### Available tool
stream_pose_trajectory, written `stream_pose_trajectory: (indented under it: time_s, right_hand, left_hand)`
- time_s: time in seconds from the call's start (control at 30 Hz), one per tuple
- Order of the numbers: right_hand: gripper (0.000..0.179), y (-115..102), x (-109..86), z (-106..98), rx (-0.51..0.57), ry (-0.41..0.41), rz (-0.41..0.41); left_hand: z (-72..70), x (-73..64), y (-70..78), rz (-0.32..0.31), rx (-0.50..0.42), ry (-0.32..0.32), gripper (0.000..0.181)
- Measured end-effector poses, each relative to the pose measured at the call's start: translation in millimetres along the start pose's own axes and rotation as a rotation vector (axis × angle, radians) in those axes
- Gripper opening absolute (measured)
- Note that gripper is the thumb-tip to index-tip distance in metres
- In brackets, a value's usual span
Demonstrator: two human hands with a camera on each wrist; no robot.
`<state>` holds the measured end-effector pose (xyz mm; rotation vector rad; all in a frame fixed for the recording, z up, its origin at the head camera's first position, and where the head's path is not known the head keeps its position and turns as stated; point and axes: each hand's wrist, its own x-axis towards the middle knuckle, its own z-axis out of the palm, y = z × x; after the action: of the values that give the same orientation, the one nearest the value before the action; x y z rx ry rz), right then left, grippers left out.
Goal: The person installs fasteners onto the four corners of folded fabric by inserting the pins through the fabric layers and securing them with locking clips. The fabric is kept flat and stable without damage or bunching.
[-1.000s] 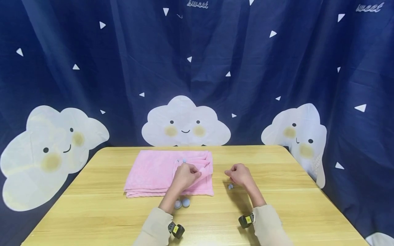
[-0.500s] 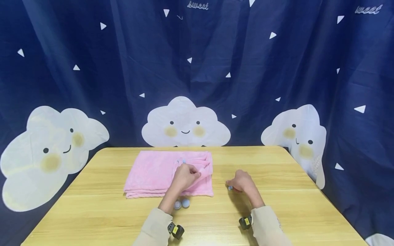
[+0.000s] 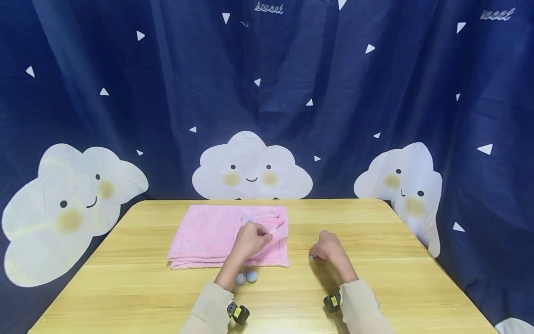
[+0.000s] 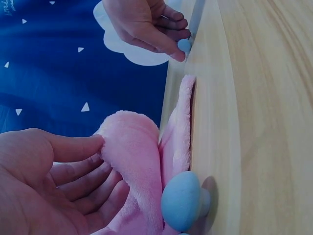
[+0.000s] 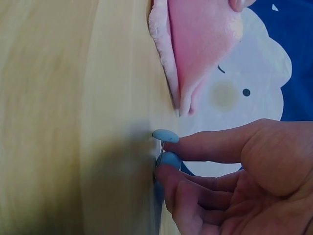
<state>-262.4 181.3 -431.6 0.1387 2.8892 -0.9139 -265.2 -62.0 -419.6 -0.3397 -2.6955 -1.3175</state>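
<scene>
2 round blue knobs [image 3: 251, 276] sit on the table [image 3: 125, 287], just beside the left forearm [image 3: 227, 274]. Right hand [image 3: 328, 247]: thumb and finger pinch a small blue-headed piece [image 5: 165, 136] at the tabletop, right of and apart from the folded pink cloth [image 3: 208, 232]. Left hand [image 3: 251, 240]: grip closed on the cloth's raised edge. Dark blue curtain [image 3: 267, 106] behind.

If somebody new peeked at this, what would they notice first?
Probably the big smiling cloud in the middle of the dark blue curtain behind the table. Next, maybe the folded pink blanket on the table, left of the middle, with the left hand pinching its fold. Then the right hand, to the blanket's right, pinching a tiny blue knob.
</scene>
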Motion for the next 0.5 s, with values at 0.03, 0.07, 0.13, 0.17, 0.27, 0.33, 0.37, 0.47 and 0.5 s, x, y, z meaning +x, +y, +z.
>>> stream_pose_trajectory:
  time_s: [0.03, 0.07, 0.13, 0.17, 0.27, 0.33, 0.37, 0.47, 0.5]
  right_hand:
    - [0.022, 0.1, 0.0, -0.3, 0.002, 0.004, -0.004]
    - [0.024, 0.0, 0.2, -0.6, 0.004, 0.006, -0.008]
    - [0.03, -0.3, 1.0, -1.2, 0.002, 0.022, -0.023]
    - [0.031, -1.0, 1.4, -1.6, 0.006, 0.034, -0.034]
    - [0.028, -4.1, 1.7, -2.3, 0.032, 0.086, -0.081]
    - [0.021, -8.4, 1.4, -2.1, 0.055, 0.134, -0.123]
    - [0.018, -10.9, 1.0, -1.7, 0.076, 0.15, -0.142]
    - [0.008, -19.1, 0.4, 1.8, 0.195, 0.153, -0.177]
    - [0.006, -22.2, 0.1, 3.2, 0.255, 0.132, -0.185]
  left_hand:
    - [0.0, -0.1, 0.1, -0.003, 0.0, 0.001, 0.006]
    - [0.0, -0.2, 0.2, -0.005, 0.002, 0.001, 0.006]
    - [-0.2, -0.3, 0.4, -0.009, 0.002, 0.002, 0.006]
    - [-0.2, -0.3, 0.6, -0.01, 0.001, 0.003, 0.006]
    - [-0.1, -0.1, 0.8, -0.009, -0.003, 0.003, 0.005]
    - [0.0, 0.2, 0.7, -0.006, -0.006, 0.004, 0.005]
    - [0.2, 0.3, 0.8, -0.006, -0.007, 0.003, 0.005]
    - [0.2, 0.6, 0.2, -0.003, -0.008, 0.003, 0.005]
    - [0.2, 0.5, 0.1, -0.004, -0.006, 0.002, 0.005]
